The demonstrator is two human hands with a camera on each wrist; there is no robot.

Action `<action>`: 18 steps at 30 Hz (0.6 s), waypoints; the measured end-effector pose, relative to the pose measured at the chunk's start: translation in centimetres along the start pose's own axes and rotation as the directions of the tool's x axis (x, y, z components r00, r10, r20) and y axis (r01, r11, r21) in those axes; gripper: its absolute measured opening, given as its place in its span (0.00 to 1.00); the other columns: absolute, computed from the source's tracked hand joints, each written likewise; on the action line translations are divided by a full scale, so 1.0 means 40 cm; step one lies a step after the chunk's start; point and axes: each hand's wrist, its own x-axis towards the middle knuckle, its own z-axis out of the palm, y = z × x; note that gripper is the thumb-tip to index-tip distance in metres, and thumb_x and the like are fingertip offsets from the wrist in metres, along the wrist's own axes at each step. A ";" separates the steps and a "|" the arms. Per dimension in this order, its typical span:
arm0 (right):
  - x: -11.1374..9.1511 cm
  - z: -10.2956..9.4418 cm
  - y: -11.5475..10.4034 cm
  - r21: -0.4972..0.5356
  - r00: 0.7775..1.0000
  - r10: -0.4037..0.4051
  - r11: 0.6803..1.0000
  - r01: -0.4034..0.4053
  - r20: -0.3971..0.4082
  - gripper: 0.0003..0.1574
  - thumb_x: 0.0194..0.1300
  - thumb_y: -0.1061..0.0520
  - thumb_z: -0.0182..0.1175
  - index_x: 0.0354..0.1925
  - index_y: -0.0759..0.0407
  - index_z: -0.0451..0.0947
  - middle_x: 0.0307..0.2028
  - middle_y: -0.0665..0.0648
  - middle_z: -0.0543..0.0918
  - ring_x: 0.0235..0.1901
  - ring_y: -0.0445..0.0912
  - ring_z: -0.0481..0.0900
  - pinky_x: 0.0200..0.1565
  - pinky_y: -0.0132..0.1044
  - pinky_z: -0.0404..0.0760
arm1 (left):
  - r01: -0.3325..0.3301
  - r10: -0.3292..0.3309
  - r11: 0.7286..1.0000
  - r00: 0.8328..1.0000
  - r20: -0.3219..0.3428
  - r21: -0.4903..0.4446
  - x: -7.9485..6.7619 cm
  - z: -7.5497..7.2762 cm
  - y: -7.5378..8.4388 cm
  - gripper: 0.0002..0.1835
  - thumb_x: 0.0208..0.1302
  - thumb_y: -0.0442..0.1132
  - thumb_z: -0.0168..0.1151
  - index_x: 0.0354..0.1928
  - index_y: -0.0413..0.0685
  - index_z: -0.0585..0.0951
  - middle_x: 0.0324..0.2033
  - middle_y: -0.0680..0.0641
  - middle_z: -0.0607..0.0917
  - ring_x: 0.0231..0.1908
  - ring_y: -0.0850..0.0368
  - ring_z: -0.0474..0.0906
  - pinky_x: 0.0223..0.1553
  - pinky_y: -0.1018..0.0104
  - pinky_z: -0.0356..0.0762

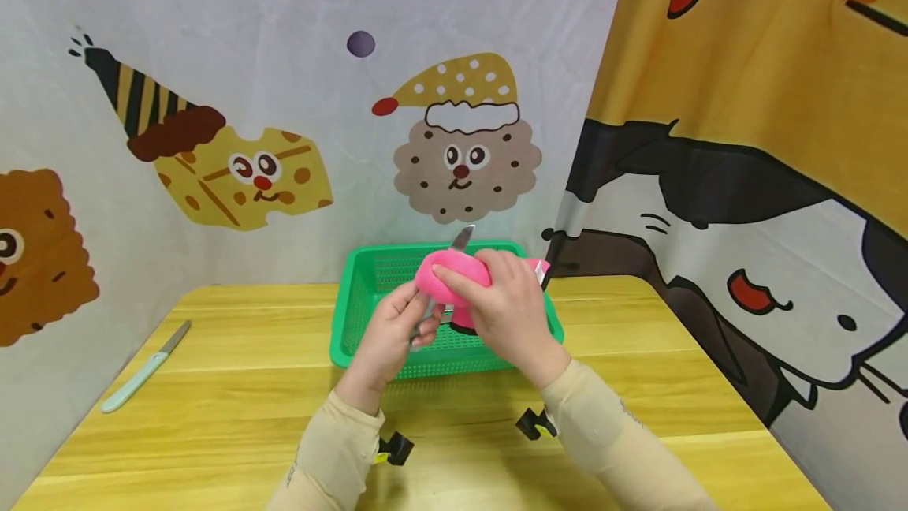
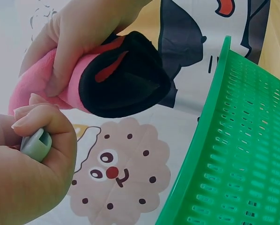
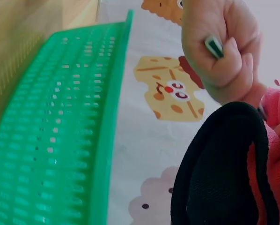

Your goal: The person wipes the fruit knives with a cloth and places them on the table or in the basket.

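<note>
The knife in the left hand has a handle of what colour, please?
The handle is pale green; it shows best in the left wrist view.

We see bright pink on the plush thing [image 1: 464,261], whose black end [image 2: 130,89] carries red streaks, and vivid green on the basket [image 1: 340,326]; one knife [image 1: 463,238] has a pale green handle and grey blade, as does the other knife [image 1: 145,371]. Yellow wood grain runs across the table [image 1: 248,393], and the sleeves [image 1: 610,424] look beige to us. On white cloth [image 1: 269,38] we find a spotted yellow cheese print [image 1: 244,184] with a black-and-yellow striped hat [image 1: 149,101], and a dark-dotted greyish biscuit print [image 1: 464,180] in a white-spotted mustard cap [image 1: 464,81].
</note>
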 end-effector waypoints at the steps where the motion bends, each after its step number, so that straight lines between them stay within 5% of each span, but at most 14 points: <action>1: 0.003 0.000 0.005 -0.003 1.000 0.005 1.000 -0.005 -0.008 0.32 0.58 0.67 0.65 0.55 0.38 0.81 0.41 0.63 0.78 0.38 0.57 0.76 0.39 0.49 0.78 | 0.000 0.000 1.000 1.000 0.005 -0.005 0.000 -0.001 0.000 0.12 0.81 0.40 0.42 0.43 0.48 0.76 0.28 0.48 0.72 0.21 0.63 0.60 0.21 0.74 0.61; 11: 0.029 -0.006 0.061 -0.018 0.995 0.062 0.998 -0.064 -0.082 0.30 0.60 0.68 0.62 0.56 0.42 0.81 0.42 0.65 0.78 0.37 0.60 0.76 0.35 0.52 0.76 | 0.023 -0.022 1.000 1.000 0.018 -0.012 0.001 -0.001 0.004 0.23 0.81 0.38 0.40 0.61 0.19 0.67 0.30 0.49 0.73 0.23 0.64 0.62 0.22 0.76 0.63; 18: 0.026 -0.013 0.090 -0.022 0.988 0.108 0.994 -0.111 -0.111 0.31 0.60 0.68 0.59 0.57 0.41 0.81 0.42 0.65 0.78 0.39 0.61 0.76 0.35 0.54 0.76 | 0.033 -0.033 0.999 0.999 0.026 -0.007 0.003 0.002 -0.001 0.21 0.81 0.38 0.40 0.60 0.23 0.69 0.30 0.49 0.73 0.22 0.65 0.63 0.21 0.76 0.63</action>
